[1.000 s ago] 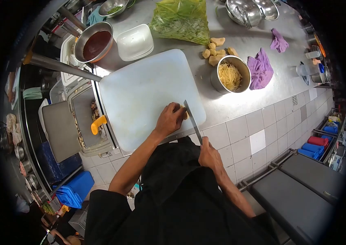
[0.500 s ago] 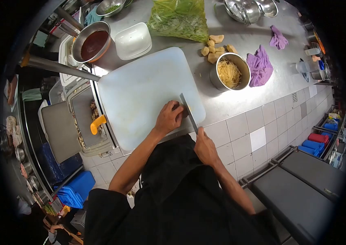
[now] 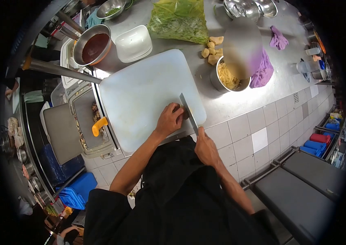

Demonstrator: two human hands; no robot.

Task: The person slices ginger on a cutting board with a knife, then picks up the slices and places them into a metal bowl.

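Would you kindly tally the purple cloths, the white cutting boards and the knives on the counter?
Purple cloths: 2, one beside the pot of shreds, one farther back.
White cutting boards: 1.
Knives: 1, in the right hand.
Total: 4.
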